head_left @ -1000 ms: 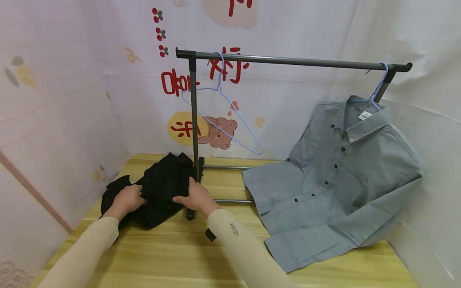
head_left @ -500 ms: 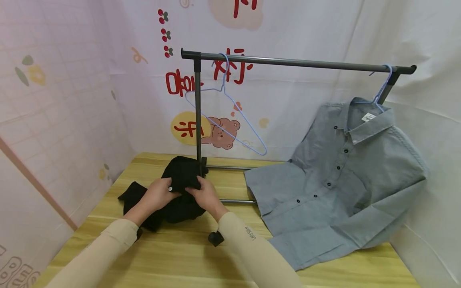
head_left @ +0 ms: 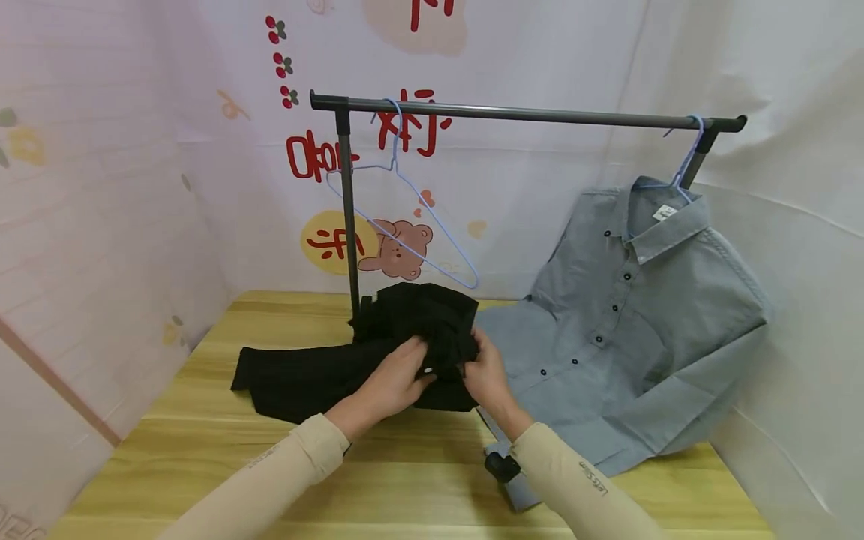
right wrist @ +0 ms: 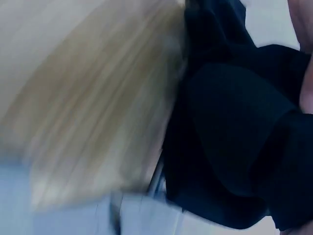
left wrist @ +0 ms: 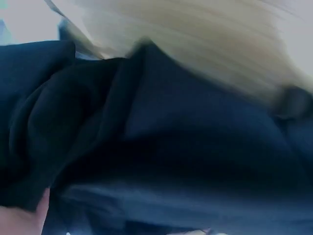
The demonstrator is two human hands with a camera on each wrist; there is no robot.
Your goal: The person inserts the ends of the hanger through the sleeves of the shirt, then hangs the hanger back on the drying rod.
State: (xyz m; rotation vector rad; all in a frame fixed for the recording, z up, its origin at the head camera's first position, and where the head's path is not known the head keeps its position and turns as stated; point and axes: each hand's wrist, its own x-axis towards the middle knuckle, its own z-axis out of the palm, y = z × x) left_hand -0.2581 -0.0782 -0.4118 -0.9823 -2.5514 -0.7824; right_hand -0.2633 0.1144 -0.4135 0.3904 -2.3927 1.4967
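A bunched black garment [head_left: 297, 379] is held in both hands in the head view. My left hand [head_left: 394, 381] grips its near side, next to a small white button. At its right edge my right hand [head_left: 487, 375] pinches the cloth. One long part of the garment stretches left over the table; its upper folds rise in front of the rack's left post. In the left wrist view dark cloth [left wrist: 195, 117] fills most of the picture, with a bit of a finger at the lower left. Folded cloth [right wrist: 230, 127] hangs on the right side of the right wrist view.
A dark metal rack [head_left: 540, 115] stands on the wooden table [head_left: 405, 495]. From its left end hangs a bare light-blue hanger [head_left: 396, 142]. A grey button-up shirt [head_left: 648, 322] hangs on another hanger at the right, its lower part spread on the table.
Both hands have moved right with the black garment, from left of the rack's post to in front of the rack. Its left part has stretched out. The grey shirt hangs as before.
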